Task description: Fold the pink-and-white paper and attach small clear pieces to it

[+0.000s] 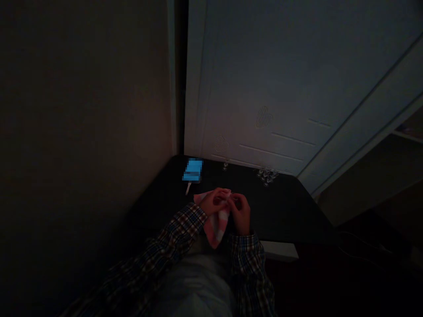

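Note:
A pink-and-white striped cloth (215, 229) hangs between my hands above the near part of a dark table. My left hand (213, 202) is closed on its upper edge, with the fingers curled. Close beside it, my right hand (241, 211) pinches at the cloth's upper right corner. A small, thin, shiny loop seems to show at the right fingertips, but the dim light hides its kind. The hands nearly meet at that corner, and the cloth's lower end droops to a point.
On the dark table (284, 211) lie a lit phone (193, 170) with a white cable (188, 188), a pile of small shiny pieces (267, 176) and a separate shiny piece (225, 165). A white panel with hearts (251, 79) stands behind. Below the near edge is a white box (279, 251).

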`<control>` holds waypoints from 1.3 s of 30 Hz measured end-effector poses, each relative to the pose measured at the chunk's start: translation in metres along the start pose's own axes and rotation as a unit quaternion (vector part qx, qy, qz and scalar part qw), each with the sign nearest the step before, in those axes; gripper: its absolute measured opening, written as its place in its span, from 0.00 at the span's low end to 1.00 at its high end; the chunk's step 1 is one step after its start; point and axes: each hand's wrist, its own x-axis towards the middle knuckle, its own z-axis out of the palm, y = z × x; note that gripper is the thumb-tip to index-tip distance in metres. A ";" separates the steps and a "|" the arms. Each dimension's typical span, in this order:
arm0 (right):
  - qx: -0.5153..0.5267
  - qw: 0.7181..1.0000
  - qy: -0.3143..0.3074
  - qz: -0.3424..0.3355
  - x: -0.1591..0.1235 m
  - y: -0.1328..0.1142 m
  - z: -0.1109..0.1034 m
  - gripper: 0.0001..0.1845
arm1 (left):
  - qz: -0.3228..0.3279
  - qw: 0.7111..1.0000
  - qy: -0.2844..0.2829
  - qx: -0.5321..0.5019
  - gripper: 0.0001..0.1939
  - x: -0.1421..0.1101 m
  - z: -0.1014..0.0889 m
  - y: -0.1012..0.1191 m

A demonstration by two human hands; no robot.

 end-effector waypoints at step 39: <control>0.016 0.997 -0.074 0.031 -0.002 -0.005 0.001 0.24 | -0.002 0.968 0.182 0.174 0.09 0.002 -0.012 0.014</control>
